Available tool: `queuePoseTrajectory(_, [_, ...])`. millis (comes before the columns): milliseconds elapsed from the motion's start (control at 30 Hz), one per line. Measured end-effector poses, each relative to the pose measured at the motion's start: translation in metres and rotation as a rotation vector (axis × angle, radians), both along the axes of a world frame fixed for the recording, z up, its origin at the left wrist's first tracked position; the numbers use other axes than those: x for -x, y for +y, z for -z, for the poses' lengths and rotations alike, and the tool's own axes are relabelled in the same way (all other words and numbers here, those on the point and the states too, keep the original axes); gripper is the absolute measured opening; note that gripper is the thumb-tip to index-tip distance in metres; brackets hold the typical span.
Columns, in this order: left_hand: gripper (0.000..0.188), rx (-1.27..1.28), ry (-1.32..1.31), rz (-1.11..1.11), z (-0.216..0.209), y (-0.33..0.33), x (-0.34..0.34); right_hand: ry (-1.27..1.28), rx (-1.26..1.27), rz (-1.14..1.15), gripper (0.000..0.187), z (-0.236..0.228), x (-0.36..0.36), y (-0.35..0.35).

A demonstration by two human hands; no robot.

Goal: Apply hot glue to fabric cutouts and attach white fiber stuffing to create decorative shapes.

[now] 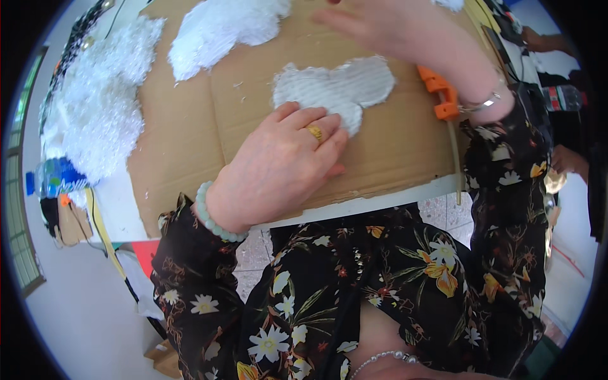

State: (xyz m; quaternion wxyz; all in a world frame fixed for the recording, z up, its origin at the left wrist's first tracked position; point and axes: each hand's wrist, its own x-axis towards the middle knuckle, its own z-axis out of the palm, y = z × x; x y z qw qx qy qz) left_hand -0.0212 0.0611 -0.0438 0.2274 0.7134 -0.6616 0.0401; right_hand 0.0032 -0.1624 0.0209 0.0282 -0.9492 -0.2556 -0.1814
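Note:
A white, fuzzy piece of ribbed fabric (334,85) with a lobed outline lies on a brown cardboard sheet (190,133). My left hand (275,161) rests palm down on its lower left edge, fingers laid out and slightly bent. That hand wears a gold ring and a pale green bead bracelet. My right hand (370,22) reaches beyond the piece to the top of the view, touching nothing visible. Its thumb and a fingertip are apart, though blurred and partly cut off by the upper edge. An orange clamp (439,92) sits beside my right wrist.
A larger white fluffy piece (225,31) lies farther back. At left, a heap of shiny white fibre (104,101) covers the table's side, with a blue-labelled plastic bottle (60,177) below it. Another person's hand (567,159) and a clear bottle (563,98) are at right.

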Motion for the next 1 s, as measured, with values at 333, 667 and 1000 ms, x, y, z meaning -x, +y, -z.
queuePoseTrajectory(333, [0.043,-0.078,0.011,-0.039,-0.002,-0.002,-0.007,0.488,-0.095,0.354,0.061,0.021,0.137,-0.116])
queuePoseTrajectory(667, [0.044,-0.073,0.086,-0.089,0.001,-0.004,-0.005,0.295,-0.124,0.267,0.047,0.055,0.122,-0.117])
queuePoseTrajectory(1000, [0.042,-0.119,0.057,-0.145,-0.004,0.005,0.002,0.438,-0.635,0.106,0.045,0.015,0.126,-0.117])
